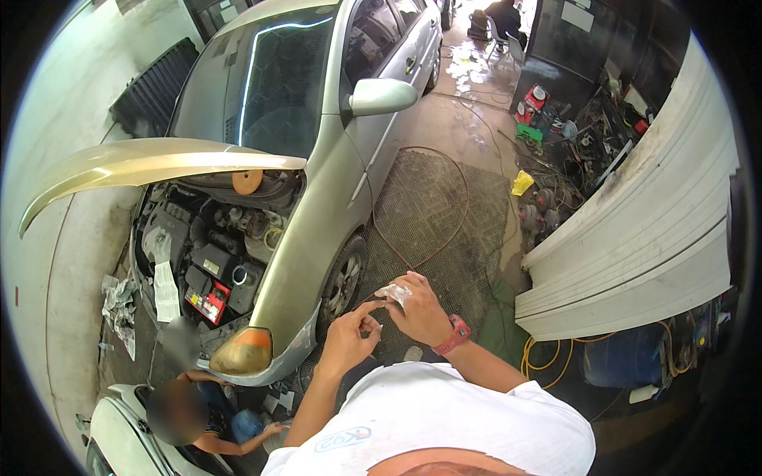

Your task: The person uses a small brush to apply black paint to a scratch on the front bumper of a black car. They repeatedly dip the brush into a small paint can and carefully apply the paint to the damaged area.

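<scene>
My left hand (349, 343) and my right hand (421, 313) meet in front of my chest. A crumpled whitish, shiny scrap (394, 293) shows at the fingers of my right hand; it looks like thin film or tape, but its kind is unclear. The left index finger stretches up to touch it, with the thumb and other fingers curled in. A pink-red watch (452, 334) circles my right wrist. Beyond my hands stands a gold-silver car with its hood (159, 159) raised, its front wheel (344, 278) and headlight (242, 351) nearest to me.
At lower left a co-worker (226, 424) crouches between the gold car and a white car (119, 436). Curved pale panels (635, 214) stand at right, above a yellow hose (548, 367). A red hose (464, 198) loops over the floor mat. Tools (536, 115) clutter the far right.
</scene>
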A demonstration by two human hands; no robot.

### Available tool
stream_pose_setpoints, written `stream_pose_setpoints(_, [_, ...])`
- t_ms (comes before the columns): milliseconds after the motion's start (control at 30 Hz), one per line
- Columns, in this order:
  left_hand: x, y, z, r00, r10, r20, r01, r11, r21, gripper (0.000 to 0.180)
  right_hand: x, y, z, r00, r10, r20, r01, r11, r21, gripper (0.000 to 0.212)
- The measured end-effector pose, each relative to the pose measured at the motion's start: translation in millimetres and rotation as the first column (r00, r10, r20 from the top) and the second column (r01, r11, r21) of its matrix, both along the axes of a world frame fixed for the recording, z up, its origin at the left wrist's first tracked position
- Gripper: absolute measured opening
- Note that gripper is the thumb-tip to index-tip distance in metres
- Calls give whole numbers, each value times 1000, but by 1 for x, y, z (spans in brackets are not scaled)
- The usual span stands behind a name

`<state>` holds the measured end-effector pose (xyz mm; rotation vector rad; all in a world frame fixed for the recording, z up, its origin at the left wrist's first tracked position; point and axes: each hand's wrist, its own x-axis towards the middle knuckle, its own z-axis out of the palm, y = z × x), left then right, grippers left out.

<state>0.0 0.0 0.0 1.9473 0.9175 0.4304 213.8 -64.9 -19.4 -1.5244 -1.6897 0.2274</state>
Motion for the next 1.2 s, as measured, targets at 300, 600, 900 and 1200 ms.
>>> stream_pose_setpoints(300, [7, -2, -6, 999, 13, -47, -4, 981, 194, 57, 0, -2, 2, 999, -8, -53, 6, 1000, -30, 36])
stream_pose_setpoints(600, [3, 18, -30, 951, 265, 159, -282, 955, 94, 30, -7, -3, 7, 779, -70, -623, 22, 996, -84, 31])
stream_pose_setpoints(900, [18, 16, -35, 847, 359, 393, -235, 914, -330, 27, -13, 9, -6, 221, 41, -974, -74, 997, 25, 46])
stream_pose_setpoints(1200, [21, 22, -36, 756, 448, 478, -245, 870, -427, 22, -17, 6, -4, 338, 60, -939, -121, 992, 20, 44])
